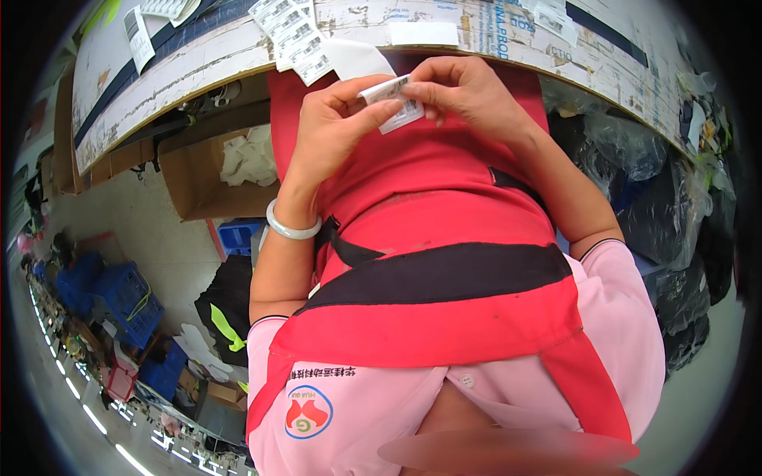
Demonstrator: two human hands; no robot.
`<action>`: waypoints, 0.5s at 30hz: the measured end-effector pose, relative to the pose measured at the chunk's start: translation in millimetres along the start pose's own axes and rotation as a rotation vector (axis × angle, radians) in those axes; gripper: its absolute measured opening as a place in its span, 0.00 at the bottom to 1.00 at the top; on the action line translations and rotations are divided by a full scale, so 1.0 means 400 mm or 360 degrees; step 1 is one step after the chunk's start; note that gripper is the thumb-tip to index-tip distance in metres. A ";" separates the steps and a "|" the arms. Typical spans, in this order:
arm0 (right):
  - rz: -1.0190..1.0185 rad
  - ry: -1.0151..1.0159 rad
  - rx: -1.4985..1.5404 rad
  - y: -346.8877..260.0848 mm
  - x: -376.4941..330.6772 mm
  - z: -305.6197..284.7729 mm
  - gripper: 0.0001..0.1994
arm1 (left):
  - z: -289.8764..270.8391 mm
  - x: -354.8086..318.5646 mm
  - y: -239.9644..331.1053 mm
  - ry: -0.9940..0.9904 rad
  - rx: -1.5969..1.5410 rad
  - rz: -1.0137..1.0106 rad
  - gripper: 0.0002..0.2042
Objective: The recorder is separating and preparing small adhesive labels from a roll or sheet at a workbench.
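Observation:
Over my lap, just off the table's near edge, both hands meet at a small white printed label (pixel 403 116). My left hand (pixel 337 119) pinches its left side between thumb and fingers, with the wrist wearing a pale bangle (pixel 290 225). On the other side, my right hand (pixel 464 91) closes thumb and forefinger on the label's upper right corner. Part of the label is folded or curled under the fingers. Close beyond my left hand, a strip of printed labels (pixel 292 40) and a blank white paper piece (pixel 357 59) hang over the table edge.
The worn table (pixel 222 59) runs across the top, with a blank slip (pixel 425 33) and more label strips (pixel 137 40) on it. Under it at left stands a cardboard box (pixel 186 178) holding white material. Clear plastic bags (pixel 663 198) crowd the right; a blue crate (pixel 127 301) stands left.

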State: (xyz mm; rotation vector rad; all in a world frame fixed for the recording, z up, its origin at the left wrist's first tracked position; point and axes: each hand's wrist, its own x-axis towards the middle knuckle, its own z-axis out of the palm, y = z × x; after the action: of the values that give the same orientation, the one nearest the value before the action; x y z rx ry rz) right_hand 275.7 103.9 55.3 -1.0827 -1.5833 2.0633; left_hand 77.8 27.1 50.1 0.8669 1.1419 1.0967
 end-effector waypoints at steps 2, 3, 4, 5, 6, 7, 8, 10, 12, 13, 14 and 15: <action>-0.0051 0.0019 -0.0008 0.002 0.005 0.011 0.09 | -0.013 -0.001 -0.012 0.0012 0.0042 -0.0013 0.12; -0.0103 0.0059 -0.0022 0.003 0.007 0.013 0.09 | -0.018 0.002 -0.019 0.0004 0.0078 -0.0022 0.12; -0.0198 0.0124 -0.0095 0.002 0.010 0.016 0.08 | -0.019 0.002 -0.023 0.0007 0.0077 -0.0023 0.12; -0.0196 0.0122 -0.0096 0.006 0.013 0.018 0.08 | -0.018 0.003 -0.026 0.0014 0.0027 -0.0022 0.12; -0.0450 0.0205 -0.0287 0.012 0.017 0.018 0.08 | -0.016 0.005 -0.028 0.0018 -0.0023 -0.0019 0.11; -0.0703 0.0289 -0.0479 0.017 0.019 0.017 0.08 | -0.016 0.006 -0.029 0.0016 -0.0025 -0.0019 0.11; -0.0702 0.0291 -0.0481 0.020 0.020 0.013 0.08 | -0.015 0.007 -0.030 -0.0016 -0.0009 -0.0035 0.11; -0.0759 0.0270 -0.0595 0.023 0.019 0.004 0.07 | -0.024 0.008 -0.036 -0.0046 0.0007 -0.0049 0.10; -0.0605 0.0259 -0.0445 0.009 0.017 -0.007 0.07 | -0.043 0.014 -0.053 -0.0154 0.0041 -0.0036 0.14; -0.0449 0.0247 -0.0294 -0.004 0.017 -0.014 0.07 | -0.045 0.015 -0.056 -0.0148 0.0039 -0.0037 0.14; -0.0274 0.0290 -0.0310 -0.025 0.021 -0.026 0.06 | -0.046 0.015 -0.057 -0.0143 -0.0019 -0.0028 0.18; -0.0246 0.0399 -0.0316 -0.017 0.034 -0.053 0.08 | -0.043 0.019 -0.056 -0.0149 -0.0076 -0.0021 0.22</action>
State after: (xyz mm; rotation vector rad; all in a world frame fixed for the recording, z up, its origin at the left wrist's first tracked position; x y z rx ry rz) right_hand 280.7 129.5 54.4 -1.1916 -1.7082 1.6284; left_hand 66.1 28.5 23.4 0.8633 1.0384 1.0576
